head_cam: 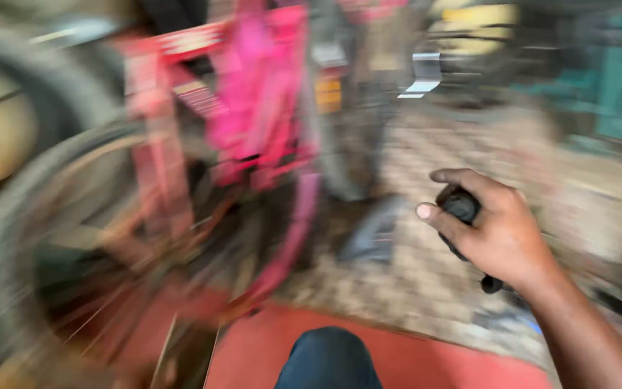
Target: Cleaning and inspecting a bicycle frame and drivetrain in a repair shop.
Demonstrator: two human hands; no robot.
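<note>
1. One right hand (502, 234), reaching in from the lower right of the frame, grip clamped on one black rounded object (461, 207), centre-right.
2. One blurred pink bicycle frame (260, 94), upper left.

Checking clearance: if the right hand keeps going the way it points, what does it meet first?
Probably the pink bicycle frame. The right hand, gripping a dark object, points left; the frame is blurred, so depth is uncertain.

Motion blur smears the pink bicycle frame (260, 101) and wheel (59, 238) at left. My right hand (498, 230) hides most of a dark object (461, 207); its kind is indeterminable. My left hand is out of frame.
</note>
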